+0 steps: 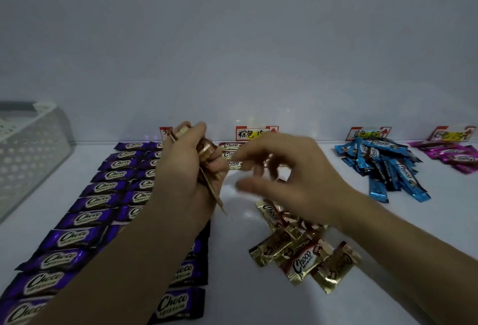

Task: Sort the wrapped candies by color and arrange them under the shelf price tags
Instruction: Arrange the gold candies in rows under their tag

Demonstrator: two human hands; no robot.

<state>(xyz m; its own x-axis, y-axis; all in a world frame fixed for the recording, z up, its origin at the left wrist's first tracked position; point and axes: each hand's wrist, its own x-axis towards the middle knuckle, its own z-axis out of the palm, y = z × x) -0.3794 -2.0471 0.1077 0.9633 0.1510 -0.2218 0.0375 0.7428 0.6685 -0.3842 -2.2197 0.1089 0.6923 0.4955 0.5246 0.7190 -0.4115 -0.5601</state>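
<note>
White shelf surface (232, 304) meets a plain pale back wall. Purple candies (77, 236) lie in neat columns at left; gold-brown candies (302, 260) form a loose near-centre pile, with a few rowed under the middle price tag (254, 133). Blue candies (382, 167) and pink candies (450, 154) are heaped far right. Left hand (188, 169) clenches several gold-brown wrappers. Right hand (289, 174) is motion-blurred, fingers loosely spread, holding nothing discernible. Left price tag is mostly hidden; white basket (31, 149) is cut off.

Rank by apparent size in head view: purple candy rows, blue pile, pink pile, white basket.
1. purple candy rows
2. white basket, cut off by the frame
3. blue pile
4. pink pile, also cropped
Nearness inflates the purple rows.
</note>
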